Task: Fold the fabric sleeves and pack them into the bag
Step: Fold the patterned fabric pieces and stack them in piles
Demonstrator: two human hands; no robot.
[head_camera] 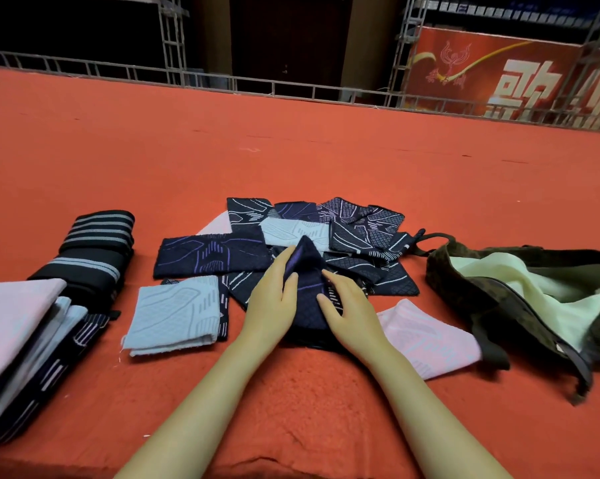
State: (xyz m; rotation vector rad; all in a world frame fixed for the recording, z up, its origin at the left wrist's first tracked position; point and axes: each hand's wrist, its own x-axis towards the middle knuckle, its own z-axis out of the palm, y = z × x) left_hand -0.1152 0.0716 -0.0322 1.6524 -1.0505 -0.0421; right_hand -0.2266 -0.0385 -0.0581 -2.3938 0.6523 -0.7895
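Both hands work at the frame's centre: my left hand [270, 305] holds the raised flap of a dark navy sleeve [305, 299], fingers curled around its edge; my right hand [346, 312] presses flat on the same sleeve, fingers relaxed. Behind it lies the unfolded sleeve pile [326, 233] on the red cloth [291, 150]. Folded sleeves [32, 340] are stacked at lower left. At right, the dark bag [498, 299] lies open.

You have one view only, from the camera on your head. It looks forward and down, close over your two forearms, across the red cloth [291, 150] toward the metal railing [222, 79] at the far edge.
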